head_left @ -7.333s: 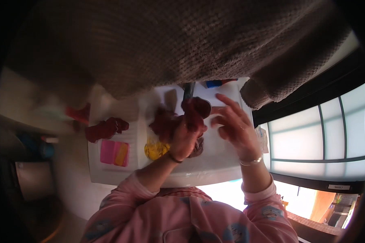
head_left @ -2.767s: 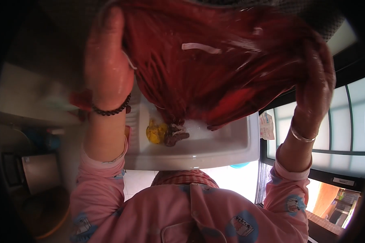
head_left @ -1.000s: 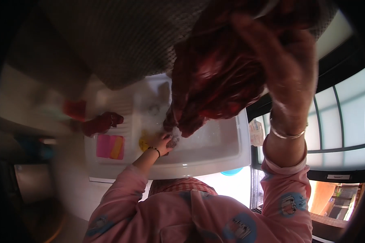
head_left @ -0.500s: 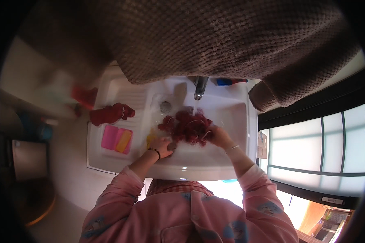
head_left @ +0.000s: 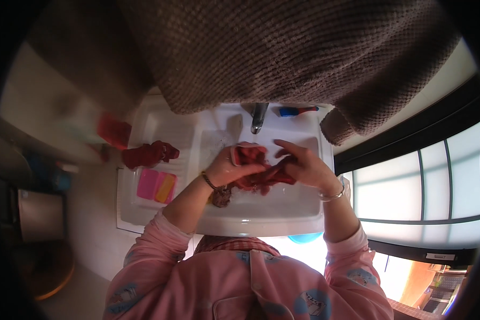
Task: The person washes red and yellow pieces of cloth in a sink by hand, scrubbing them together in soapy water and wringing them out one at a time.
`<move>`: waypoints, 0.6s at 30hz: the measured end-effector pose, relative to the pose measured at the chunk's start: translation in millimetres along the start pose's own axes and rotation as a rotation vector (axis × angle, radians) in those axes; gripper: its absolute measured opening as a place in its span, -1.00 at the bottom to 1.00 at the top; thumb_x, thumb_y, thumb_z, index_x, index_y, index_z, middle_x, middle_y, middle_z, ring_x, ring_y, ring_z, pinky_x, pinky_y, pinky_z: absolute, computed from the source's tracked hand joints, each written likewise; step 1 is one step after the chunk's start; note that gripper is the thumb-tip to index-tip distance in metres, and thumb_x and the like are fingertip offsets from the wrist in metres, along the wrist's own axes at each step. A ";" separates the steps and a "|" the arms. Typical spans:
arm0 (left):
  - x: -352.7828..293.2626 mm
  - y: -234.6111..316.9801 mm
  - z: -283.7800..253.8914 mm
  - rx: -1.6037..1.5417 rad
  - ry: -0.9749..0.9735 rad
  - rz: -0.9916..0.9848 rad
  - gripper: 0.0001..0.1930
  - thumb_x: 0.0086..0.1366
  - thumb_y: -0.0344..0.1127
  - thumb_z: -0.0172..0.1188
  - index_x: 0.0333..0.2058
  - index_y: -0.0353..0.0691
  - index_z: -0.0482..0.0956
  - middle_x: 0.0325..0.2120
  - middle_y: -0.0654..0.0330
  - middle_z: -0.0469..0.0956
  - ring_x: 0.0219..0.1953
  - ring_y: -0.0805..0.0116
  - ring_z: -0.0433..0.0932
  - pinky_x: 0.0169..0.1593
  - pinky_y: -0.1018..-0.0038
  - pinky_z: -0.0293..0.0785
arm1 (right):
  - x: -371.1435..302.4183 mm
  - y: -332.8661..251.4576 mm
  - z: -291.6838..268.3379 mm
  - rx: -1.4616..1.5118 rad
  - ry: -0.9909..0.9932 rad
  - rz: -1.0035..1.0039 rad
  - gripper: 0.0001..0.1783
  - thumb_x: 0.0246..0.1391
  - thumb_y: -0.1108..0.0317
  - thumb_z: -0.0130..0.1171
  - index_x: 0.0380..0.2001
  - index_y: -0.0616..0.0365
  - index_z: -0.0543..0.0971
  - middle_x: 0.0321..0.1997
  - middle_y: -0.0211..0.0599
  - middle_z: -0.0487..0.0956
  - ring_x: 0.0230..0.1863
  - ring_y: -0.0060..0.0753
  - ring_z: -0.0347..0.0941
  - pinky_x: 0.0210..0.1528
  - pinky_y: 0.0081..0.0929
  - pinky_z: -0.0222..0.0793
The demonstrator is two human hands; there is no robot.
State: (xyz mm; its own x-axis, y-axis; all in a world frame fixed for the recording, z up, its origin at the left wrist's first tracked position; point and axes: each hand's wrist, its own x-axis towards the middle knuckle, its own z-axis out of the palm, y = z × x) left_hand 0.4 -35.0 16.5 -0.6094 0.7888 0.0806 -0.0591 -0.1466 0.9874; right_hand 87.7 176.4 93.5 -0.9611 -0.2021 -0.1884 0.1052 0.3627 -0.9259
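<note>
A wet red cloth (head_left: 265, 180) with a pale edge hangs between my two hands above the sink basin. My left hand (head_left: 222, 166) is closed on its left side, thumb laid across it, the pale edge turned up beside the fingers. At the right end, my right hand (head_left: 310, 169) grips a bunched part of the same cloth, forefinger stretched away; its other fingers are partly hidden. Under my left wrist lies a brown crumpled lump (head_left: 221, 197), its kind unclear, with a bit of yellow showing beside it.
The metal tap (head_left: 259, 117) stands behind the basin. A blue and red brush (head_left: 297, 111) lies on the back ledge. Another red cloth (head_left: 150, 154) and a pink soap box (head_left: 147, 183) with a yellow bar (head_left: 166, 188) sit left. A brown towel (head_left: 282, 53) hangs overhead.
The red cloth has been lifted and gathered from the basin. My left hand has left the brown lump and taken hold of the cloth. The tap's stream no longer shows.
</note>
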 end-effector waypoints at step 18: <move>-23.9 -28.1 8.9 0.467 -0.123 0.299 -0.65 0.19 -0.44 0.11 -0.02 -0.27 0.39 -0.13 0.21 0.41 -0.16 0.45 0.42 -0.05 0.55 0.34 | 9.4 67.8 94.3 0.201 0.359 0.030 -0.68 -0.01 0.54 0.06 -0.12 0.22 0.45 -0.31 -0.23 0.58 -0.33 -0.48 0.50 -0.29 -0.55 0.45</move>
State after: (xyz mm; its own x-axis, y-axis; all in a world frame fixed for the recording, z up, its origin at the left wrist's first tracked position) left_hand 23.6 -44.4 -12.0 -0.4478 0.8211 0.3539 0.4752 -0.1167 0.8721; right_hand 109.9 113.3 -2.0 -0.9811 0.1492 -0.1230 0.1482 0.1711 -0.9741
